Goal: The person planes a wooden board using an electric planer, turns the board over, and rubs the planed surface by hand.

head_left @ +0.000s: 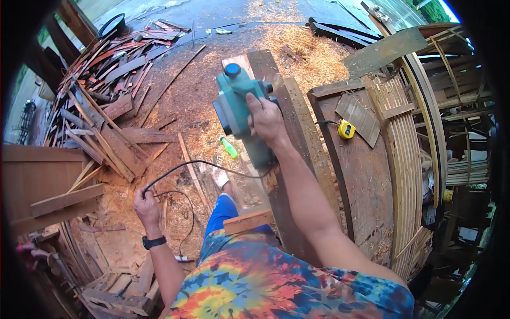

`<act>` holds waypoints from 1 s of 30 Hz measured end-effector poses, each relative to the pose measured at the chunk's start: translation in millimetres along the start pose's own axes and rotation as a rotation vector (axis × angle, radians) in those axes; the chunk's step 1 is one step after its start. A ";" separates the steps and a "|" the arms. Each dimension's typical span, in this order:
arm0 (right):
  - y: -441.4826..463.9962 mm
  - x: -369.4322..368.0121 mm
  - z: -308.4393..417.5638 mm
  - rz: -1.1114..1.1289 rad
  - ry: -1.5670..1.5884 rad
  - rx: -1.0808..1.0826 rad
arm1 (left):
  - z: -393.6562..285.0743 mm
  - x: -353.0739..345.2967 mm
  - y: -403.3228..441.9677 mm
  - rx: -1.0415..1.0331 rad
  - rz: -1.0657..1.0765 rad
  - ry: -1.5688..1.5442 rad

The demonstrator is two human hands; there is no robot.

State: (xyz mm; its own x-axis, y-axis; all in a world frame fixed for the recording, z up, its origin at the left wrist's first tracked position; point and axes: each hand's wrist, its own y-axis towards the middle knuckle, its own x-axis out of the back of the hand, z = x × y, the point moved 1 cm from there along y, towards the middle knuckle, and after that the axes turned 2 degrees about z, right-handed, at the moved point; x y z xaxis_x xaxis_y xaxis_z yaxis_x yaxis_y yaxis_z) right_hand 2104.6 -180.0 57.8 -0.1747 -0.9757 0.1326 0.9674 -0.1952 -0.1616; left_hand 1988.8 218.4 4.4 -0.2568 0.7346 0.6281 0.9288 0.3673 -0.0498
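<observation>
My right hand point(264, 118) is wrapped round the handle of a teal power planer point(236, 103), which sits over a long dark wooden beam point(292, 196) and is slightly blurred. A black cord point(199, 162) runs from the planer's rear to my left hand point(147, 206), whose fingers are closed on it, off to the left and below the planer. A small pale board point(247, 221) lies across in front of my shirt. Just left of the beam is a bright green object point(229, 148).
Scrap wood point(125, 66) is heaped at the upper left, and wood shavings point(297, 48) cover the ground. At right a yellow tape measure point(346, 129) rests on a framed panel point(366, 186), beside stacked slats point(405, 175). The cord hangs in a loop near my leg.
</observation>
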 end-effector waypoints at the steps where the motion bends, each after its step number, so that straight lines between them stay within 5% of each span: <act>1: 33.5 -6.3 3.3 0.005 0.024 0.014 | 6.1 3.3 4.3 0.004 -0.008 0.017; 6: 174.8 -37.0 30.6 -0.025 0.080 0.048 | 10.7 22.0 18.2 -0.003 -0.055 0.030; 12: 203.6 -38.6 21.2 -0.067 -0.192 0.297 | 28.4 58.8 26.5 -0.029 -0.151 -0.020; 17: 75.6 -16.0 16.0 -0.120 -0.119 0.354 | 47.2 81.4 23.3 0.041 -0.225 0.180; 20: -16.4 1.0 7.5 -0.156 -0.054 0.377 | 54.0 82.0 21.4 -0.118 -0.351 0.396; 30: -300.1 118.8 -32.7 -0.424 -0.086 0.167 | 40.9 27.4 8.3 -0.276 0.029 -0.022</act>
State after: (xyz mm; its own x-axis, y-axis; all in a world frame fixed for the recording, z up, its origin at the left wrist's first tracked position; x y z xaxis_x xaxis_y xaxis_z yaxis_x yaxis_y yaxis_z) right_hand 1787.5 -240.6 90.1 -0.5523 -0.8000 0.2344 0.8313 -0.5496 0.0830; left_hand 1978.5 264.9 -10.5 -0.2323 0.7555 0.6125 0.9726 0.1792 0.1480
